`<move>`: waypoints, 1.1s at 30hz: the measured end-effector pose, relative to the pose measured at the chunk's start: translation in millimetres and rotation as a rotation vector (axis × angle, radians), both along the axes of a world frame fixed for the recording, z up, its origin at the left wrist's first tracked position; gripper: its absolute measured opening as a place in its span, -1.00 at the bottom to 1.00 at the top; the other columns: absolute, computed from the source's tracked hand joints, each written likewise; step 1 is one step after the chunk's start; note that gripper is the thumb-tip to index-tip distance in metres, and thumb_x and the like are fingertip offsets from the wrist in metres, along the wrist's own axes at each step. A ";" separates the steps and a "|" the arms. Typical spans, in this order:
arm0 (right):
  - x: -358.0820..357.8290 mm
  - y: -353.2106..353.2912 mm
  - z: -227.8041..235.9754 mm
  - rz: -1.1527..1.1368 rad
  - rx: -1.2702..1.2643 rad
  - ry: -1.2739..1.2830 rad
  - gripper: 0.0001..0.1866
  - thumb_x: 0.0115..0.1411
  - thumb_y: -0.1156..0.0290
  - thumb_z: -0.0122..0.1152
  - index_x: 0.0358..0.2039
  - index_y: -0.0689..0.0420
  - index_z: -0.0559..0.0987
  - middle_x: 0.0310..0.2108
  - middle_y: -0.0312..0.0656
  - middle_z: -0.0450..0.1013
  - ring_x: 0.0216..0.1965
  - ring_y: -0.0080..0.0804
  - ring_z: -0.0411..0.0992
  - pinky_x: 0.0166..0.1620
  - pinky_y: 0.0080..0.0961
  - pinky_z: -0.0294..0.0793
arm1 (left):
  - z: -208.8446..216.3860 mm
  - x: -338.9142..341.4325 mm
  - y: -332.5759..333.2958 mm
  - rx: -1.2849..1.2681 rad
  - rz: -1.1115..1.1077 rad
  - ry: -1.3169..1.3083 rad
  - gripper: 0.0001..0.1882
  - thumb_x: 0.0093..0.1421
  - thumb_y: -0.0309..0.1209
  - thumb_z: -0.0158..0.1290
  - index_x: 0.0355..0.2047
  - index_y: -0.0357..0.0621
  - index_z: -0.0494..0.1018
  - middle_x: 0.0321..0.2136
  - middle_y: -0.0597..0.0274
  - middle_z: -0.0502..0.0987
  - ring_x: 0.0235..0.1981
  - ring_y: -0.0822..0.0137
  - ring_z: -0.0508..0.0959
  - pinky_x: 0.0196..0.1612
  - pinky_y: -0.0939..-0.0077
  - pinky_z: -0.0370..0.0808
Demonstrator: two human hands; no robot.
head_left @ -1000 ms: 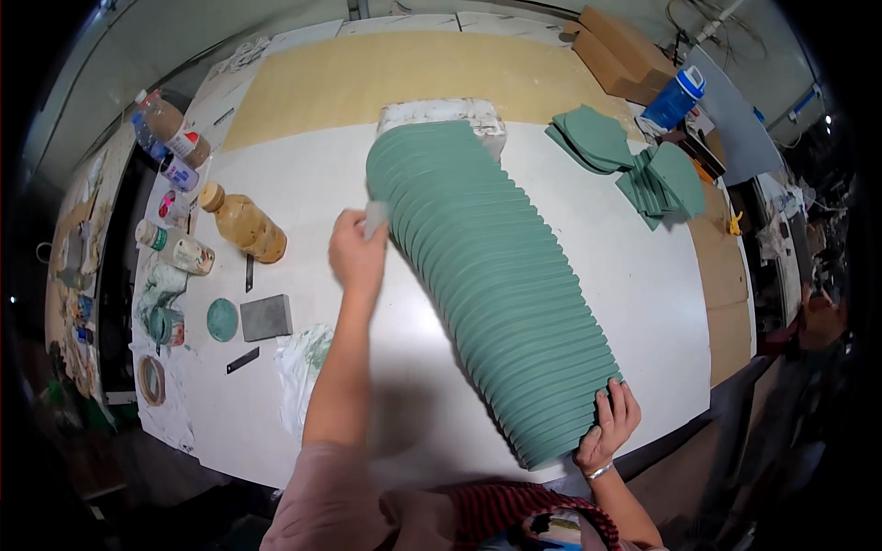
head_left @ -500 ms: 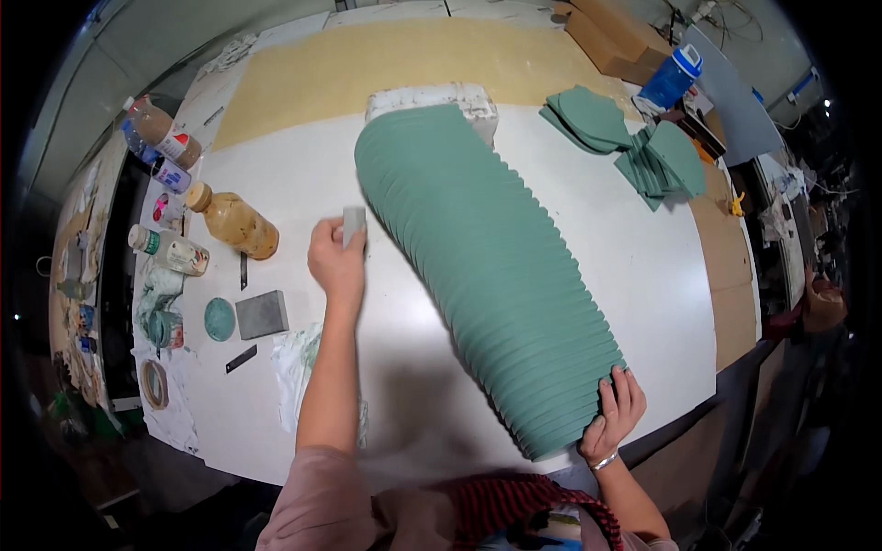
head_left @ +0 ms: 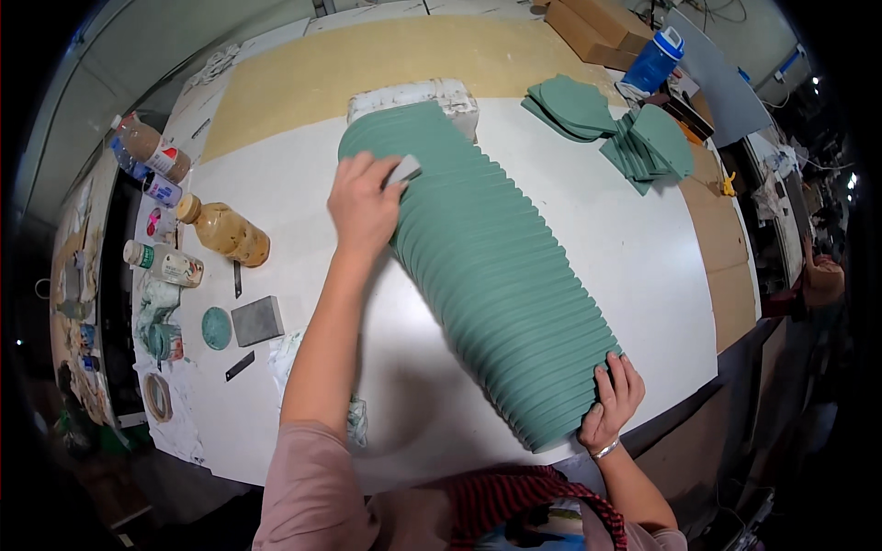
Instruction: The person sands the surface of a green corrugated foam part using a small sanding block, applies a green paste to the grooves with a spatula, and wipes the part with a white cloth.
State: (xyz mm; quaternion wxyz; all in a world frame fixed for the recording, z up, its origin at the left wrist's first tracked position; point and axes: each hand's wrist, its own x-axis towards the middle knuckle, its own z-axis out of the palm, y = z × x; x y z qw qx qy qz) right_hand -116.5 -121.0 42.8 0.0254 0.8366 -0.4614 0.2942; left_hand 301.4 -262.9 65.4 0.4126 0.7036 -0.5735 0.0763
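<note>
A long row of overlapping green sheet pieces (head_left: 496, 275) slants across the white table from the far middle to the near right. Its far end leans on a pale, stained block (head_left: 457, 96). In my left hand (head_left: 365, 204), pinched between thumb and fingers, is a small grey block (head_left: 405, 169), held against the far left part of the row. My right hand (head_left: 614, 399) grips the near right corner of the row, fingers on its edge and thumb at the end face. More green pieces (head_left: 571, 107) lie in loose stacks at the far right.
Bottles stand along the left, including one of amber liquid (head_left: 225, 231). Nearby lie a grey rectangular block (head_left: 257, 320), a round green disc (head_left: 217, 328) and a dark blade (head_left: 240, 367). A blue jug (head_left: 654, 61) and cardboard box (head_left: 597, 32) sit far right.
My left hand has moved up and right with the small grey block, from beside the row onto its far left part. My right hand stays at the near corner.
</note>
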 end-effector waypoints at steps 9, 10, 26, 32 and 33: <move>0.5 0.7 0.5 -0.018 -0.001 -0.007 -0.51 0.23 0.25 -0.20 -0.06 0.26 0.60 0.09 0.10 0.48 0.17 0.09 0.35 0.15 -0.05 0.21 | 23.1 29.0 -5.6 0.253 -0.124 -0.106 -0.71 -0.04 -0.41 0.28 -0.24 -0.03 0.65 -0.41 0.30 0.50 -0.25 0.19 0.47 -0.20 0.32 0.46; -1.4 0.2 1.1 -0.020 -0.004 0.009 -0.51 0.24 0.24 -0.20 -0.07 0.25 0.61 0.09 0.09 0.48 0.17 0.09 0.35 0.15 -0.06 0.21 | 22.4 21.7 -13.2 0.256 -0.132 -0.100 -0.71 -0.04 -0.41 0.28 -0.24 -0.03 0.65 -0.41 0.30 0.50 -0.25 0.19 0.47 -0.20 0.32 0.46; -0.8 -1.0 0.0 -0.016 -0.008 -0.016 -0.55 0.23 0.28 -0.19 -0.08 0.23 0.60 0.07 0.06 0.50 0.16 0.05 0.36 0.11 -0.06 0.23 | 45.7 52.3 -15.3 0.457 -0.304 -0.098 -0.65 -0.09 -0.48 0.31 -0.21 -0.10 0.63 -0.42 0.24 0.49 -0.30 0.20 0.47 -0.22 0.33 0.44; -0.1 -3.1 2.5 -0.003 -0.012 -0.001 -0.55 0.22 0.29 -0.18 -0.08 0.23 0.60 0.07 0.06 0.50 0.16 0.06 0.36 0.11 -0.07 0.23 | 39.9 38.0 -6.8 0.246 -0.329 -0.012 -0.65 -0.09 -0.55 0.29 -0.20 -0.15 0.64 -0.44 0.24 0.49 -0.33 0.24 0.45 -0.22 0.39 0.43; 0.2 -3.2 2.1 0.002 -0.015 0.001 -0.55 0.22 0.29 -0.18 -0.08 0.23 0.60 0.07 0.06 0.50 0.16 0.06 0.36 0.11 -0.07 0.23 | 41.2 35.7 -6.8 0.243 -0.325 -0.010 -0.65 -0.09 -0.55 0.29 -0.20 -0.15 0.64 -0.44 0.24 0.49 -0.33 0.24 0.45 -0.22 0.39 0.43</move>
